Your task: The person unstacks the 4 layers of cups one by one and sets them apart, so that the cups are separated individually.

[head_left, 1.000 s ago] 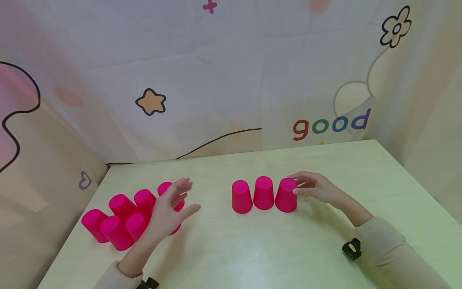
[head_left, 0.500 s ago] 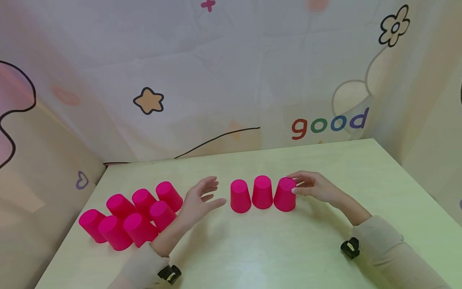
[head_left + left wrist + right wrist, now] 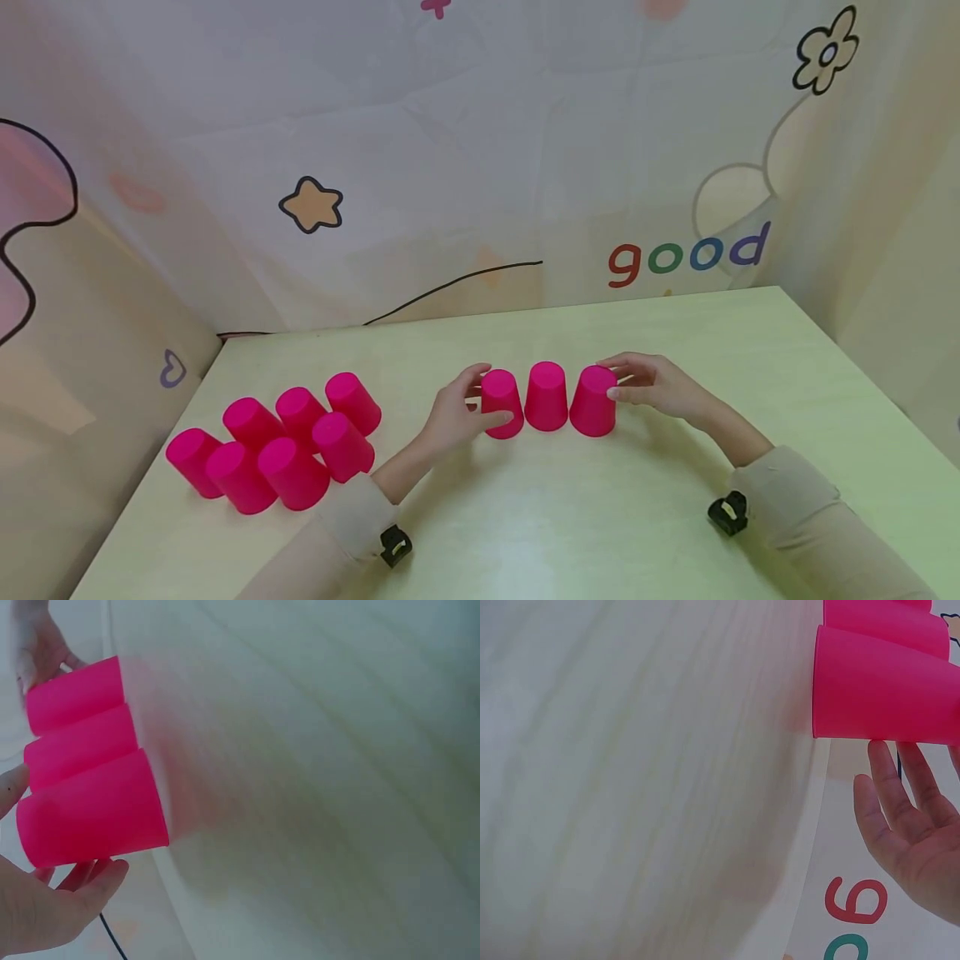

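Three pink cups stand upside down in a row in the head view. My left hand [image 3: 459,412] is around the left cup [image 3: 501,392], its thumb across the front and its fingers behind. In the left wrist view, fingertips [image 3: 112,879] meet this cup's side. The middle cup [image 3: 546,398] stands between the others, with neither hand on it. My right hand [image 3: 654,388] holds the right cup [image 3: 592,408] at its outer side, thumb in front and fingers toward the back. The right wrist view shows fingertips [image 3: 879,750] at that cup's wall; the thumb is mostly hidden there.
A cluster of several more upside-down pink cups [image 3: 294,475] stands on the left of the pale table [image 3: 570,525], beside my left forearm. A printed curtain [image 3: 450,167] rises behind the table. Black wrist devices [image 3: 396,546] sit by both sleeves.
My left hand has moved right, from over the cup cluster to the left cup of the row, and its thumb is now across it. The right hand and the cups stay in place.
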